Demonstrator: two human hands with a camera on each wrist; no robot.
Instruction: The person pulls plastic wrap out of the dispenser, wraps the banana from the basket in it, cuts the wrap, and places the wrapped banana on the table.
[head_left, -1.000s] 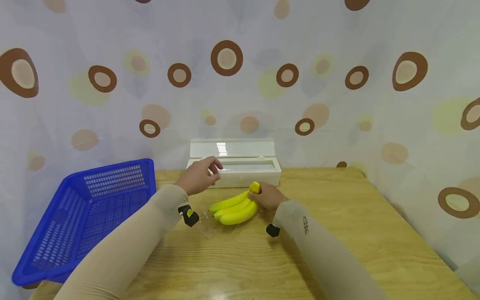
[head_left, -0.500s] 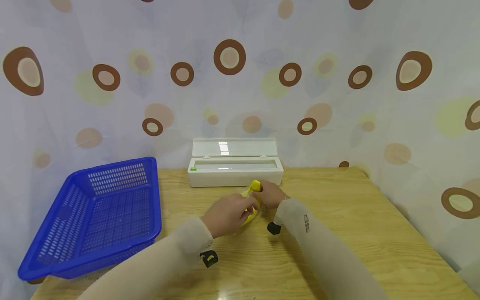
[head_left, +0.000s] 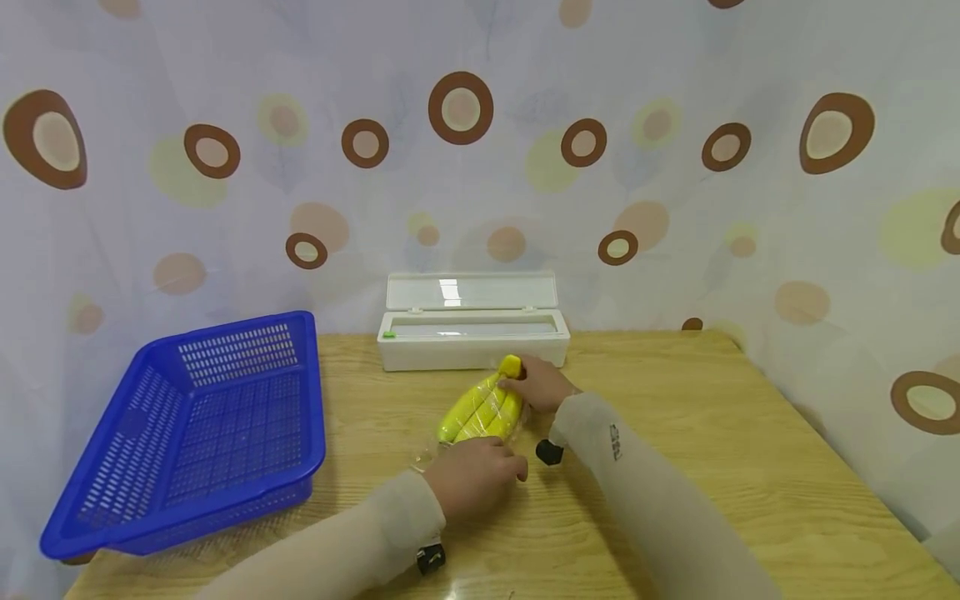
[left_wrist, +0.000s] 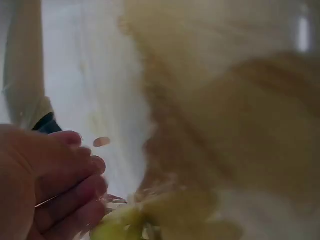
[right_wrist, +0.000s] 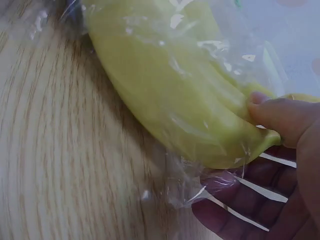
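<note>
A bunch of yellow bananas (head_left: 477, 408) lies at the middle of the table, with clear cling film (right_wrist: 175, 115) creased over it. At the stem end, my right hand (head_left: 542, 384) grips the bunch, thumb on top and fingers underneath in the right wrist view. My left hand (head_left: 477, 477) is at the near end of the bananas, fingers curled, pinching the film's edge. The left wrist view is blurred; there the left hand's fingertips (left_wrist: 90, 187) are beside shiny film and a bit of banana.
Behind the bananas stands a white cling film dispenser (head_left: 474, 352), its see-through lid raised against the patterned backdrop (head_left: 480, 192). A blue plastic basket (head_left: 311, 400) is at the left of the wooden table (head_left: 697, 433).
My left hand has moved from in front of the dispenser, across the bananas, to their near end. Film now covers the bananas' top. My right hand keeps its grip at the stem.
</note>
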